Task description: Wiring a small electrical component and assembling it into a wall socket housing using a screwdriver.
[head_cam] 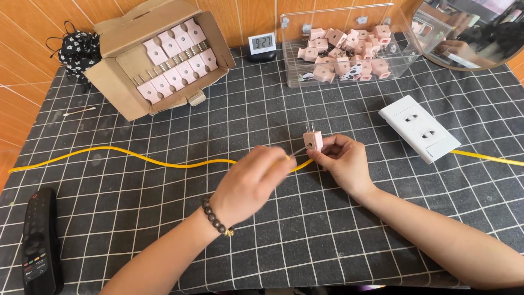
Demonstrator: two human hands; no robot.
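My right hand (345, 162) pinches a small pink two-pin plug (313, 140) upright at the table's middle, pins pointing up. My left hand (252, 183), with a dark bead bracelet at the wrist, holds a thin metal tool (299, 152) whose tip touches the plug's side. A yellow cable (136, 157) runs across the mat from the left and passes under both hands.
A cardboard box (121, 76) with rows of pink plugs sits at the back left. At the back right a clear bin (401, 61) holds several loose plugs. A white wall socket plate (419, 128), small digital clock (262, 42), black remote (38, 243), round mirror (474, 33).
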